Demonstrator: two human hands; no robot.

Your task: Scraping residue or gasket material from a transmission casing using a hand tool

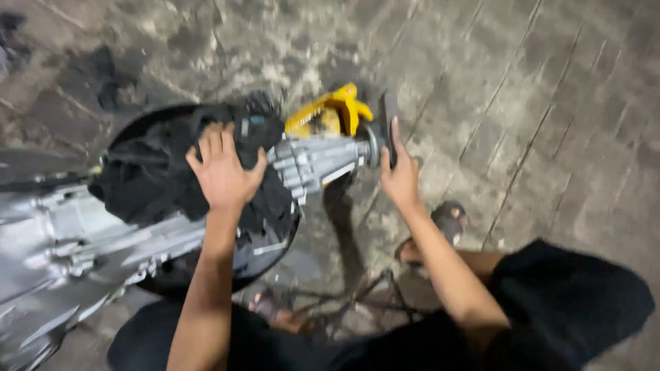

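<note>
A long grey metal gearbox lies across a dark round tub on the paved ground. My left hand rests flat, fingers spread, on a black cloth bunched over the gearbox's middle. My right hand touches the dark round flange at the gearbox's narrow end, fingers extended along it. A yellow part sits just behind that end.
The gearbox's wide grey housing fills the lower left. My legs in black shorts and a sandalled foot are at the bottom right. A thin metal frame stands between my knees. Stained paving bricks surround everything.
</note>
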